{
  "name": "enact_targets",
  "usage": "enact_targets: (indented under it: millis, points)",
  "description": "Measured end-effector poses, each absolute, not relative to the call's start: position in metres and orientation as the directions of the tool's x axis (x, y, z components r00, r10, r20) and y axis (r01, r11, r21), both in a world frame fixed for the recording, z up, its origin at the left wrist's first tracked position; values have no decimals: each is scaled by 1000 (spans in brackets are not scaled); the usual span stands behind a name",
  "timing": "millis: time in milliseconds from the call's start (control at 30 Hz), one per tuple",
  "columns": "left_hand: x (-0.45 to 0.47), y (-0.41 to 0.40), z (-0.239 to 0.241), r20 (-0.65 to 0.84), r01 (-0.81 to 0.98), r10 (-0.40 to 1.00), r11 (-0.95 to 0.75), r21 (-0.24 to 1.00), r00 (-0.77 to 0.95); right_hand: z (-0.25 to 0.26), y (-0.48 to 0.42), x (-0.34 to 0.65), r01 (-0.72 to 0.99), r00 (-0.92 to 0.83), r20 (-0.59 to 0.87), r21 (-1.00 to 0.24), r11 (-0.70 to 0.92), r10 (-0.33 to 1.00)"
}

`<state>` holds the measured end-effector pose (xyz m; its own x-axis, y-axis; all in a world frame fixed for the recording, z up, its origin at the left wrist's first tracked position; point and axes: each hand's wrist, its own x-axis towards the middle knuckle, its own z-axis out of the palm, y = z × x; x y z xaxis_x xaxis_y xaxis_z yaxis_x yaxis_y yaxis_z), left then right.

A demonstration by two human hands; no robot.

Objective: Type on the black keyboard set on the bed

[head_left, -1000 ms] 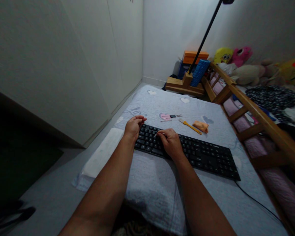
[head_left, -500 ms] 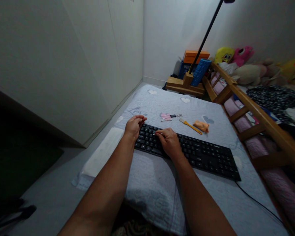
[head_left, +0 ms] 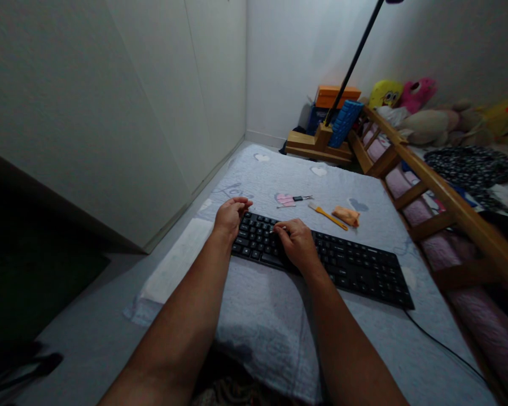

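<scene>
A black keyboard (head_left: pixel 355 265) lies across a grey quilted cover with heart prints (head_left: pixel 271 316). My left hand (head_left: pixel 230 216) curls over the keyboard's left end and grips it. My right hand (head_left: pixel 297 243) rests on the keys just right of it, fingers pinched together at a small pale thing at the fingertips that I cannot make out. Both forearms reach in from the bottom of the view.
Beyond the keyboard lie a yellow-handled brush (head_left: pixel 328 217), an orange cloth (head_left: pixel 346 216) and a small dark tool (head_left: pixel 298 198). A white folded pad (head_left: pixel 175 262) sits at the left. A wooden bed rail (head_left: pixel 427 175) and plush toys (head_left: pixel 415 96) line the right. The keyboard cable (head_left: pixel 444 349) trails right.
My right hand has shifted slightly to the right over the keys. My left hand keeps its hold on the keyboard's end.
</scene>
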<state>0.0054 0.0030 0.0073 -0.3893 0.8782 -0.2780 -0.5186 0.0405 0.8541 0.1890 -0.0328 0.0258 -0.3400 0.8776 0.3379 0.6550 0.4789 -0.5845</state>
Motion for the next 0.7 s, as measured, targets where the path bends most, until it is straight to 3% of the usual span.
enact_targets:
  millis: [700]
  points:
    - [5, 4, 5, -267, -512, 879, 31, 858, -394, 30, -36, 188, 627, -394, 310, -598, 499, 865]
